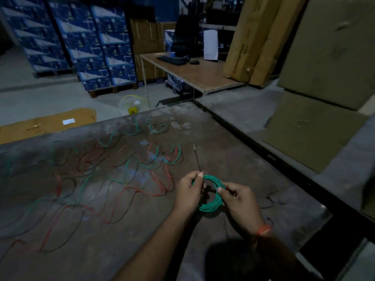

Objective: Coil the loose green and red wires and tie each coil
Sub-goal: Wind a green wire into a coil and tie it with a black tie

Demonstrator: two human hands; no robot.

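Green coil (211, 196) is held just above the table (142, 230): your right hand (239, 203) pinches it at 3 o'clock, your left hand (189, 192) pinches a thin tie (197, 159) at 10. It looks light and springy, so keep the bundle pinched while wrapping.

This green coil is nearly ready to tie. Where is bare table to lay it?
Bare table lies right of the green coil, toward the right edge, beside a thin dark wire. Left of the hands it is crowded with loose green and red wires.
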